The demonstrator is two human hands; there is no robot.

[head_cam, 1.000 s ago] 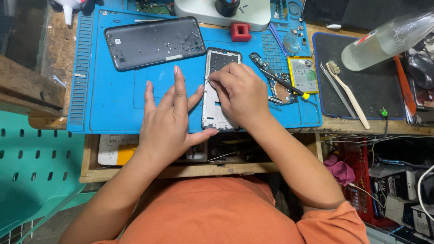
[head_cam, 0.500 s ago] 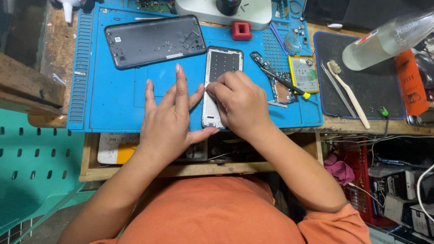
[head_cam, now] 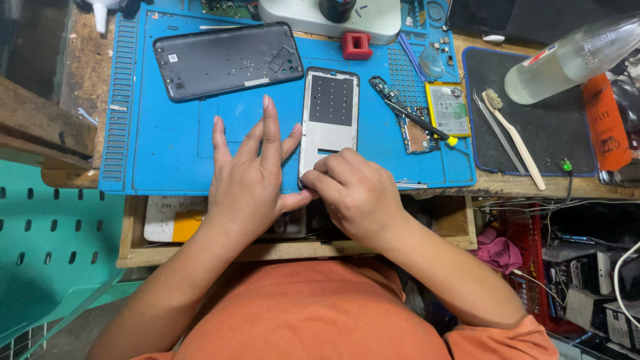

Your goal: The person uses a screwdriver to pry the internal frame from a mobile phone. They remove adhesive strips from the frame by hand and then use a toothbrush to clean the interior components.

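Phone frame [head_cam: 328, 123]: silver-edged, dark perforated panel inside, lying upright at frame centre on the blue mat [head_cam: 167, 153].
Left hand [head_cam: 250, 183]: open, fingers spread flat on the mat, thumb touching the frame's lower left corner.
Right hand [head_cam: 353, 193]: curled, fingertips pinching the frame's bottom edge.
Battery [head_cam: 448, 109]: yellow-edged label, right of centre.
Orange package [head_cam: 605, 123]: narrow, far right.
Bottle [head_cam: 573, 57]: clear, red-and-white label, upper right.

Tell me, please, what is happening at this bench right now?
A person in an orange shirt is working on an opened phone frame lying on a blue mat. The left hand lies flat beside it, thumb against its lower edge, while the right hand works at its bottom end. The dark back cover, a battery and a toothbrush lie apart nearby.
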